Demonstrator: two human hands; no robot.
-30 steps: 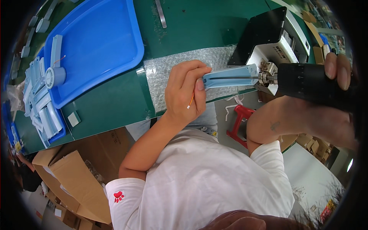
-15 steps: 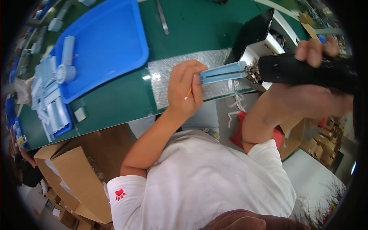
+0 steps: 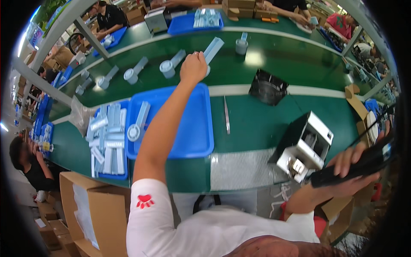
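My left hand (image 3: 194,68) is stretched far out over the green conveyor belt (image 3: 295,55), fingers closed round a light blue trough-shaped handle (image 3: 213,48). A round light blue part shows partly behind the fingers; whether the piece rests on the belt is hard to tell. My right hand (image 3: 351,173) grips a black electric screwdriver (image 3: 357,165) at the right, its tip end near a black-and-white open box (image 3: 310,141) with metal fittings. Under my left forearm, a blue tray (image 3: 207,128) holds one light blue handle with a round head (image 3: 134,132).
Loose light blue parts (image 3: 112,141) fill a second tray at the left. Tweezers (image 3: 227,115) lie beside the blue tray, a clear bubbly sheet (image 3: 239,171) in front. A dark plastic piece (image 3: 268,87) stands by the belt. Several round-headed handles (image 3: 168,68) sit on it; people work beyond.
My left hand has moved from above the bubbly sheet out to the conveyor belt. My right hand has drawn the screwdriver down and away from the blue handle. The view has tilted up.
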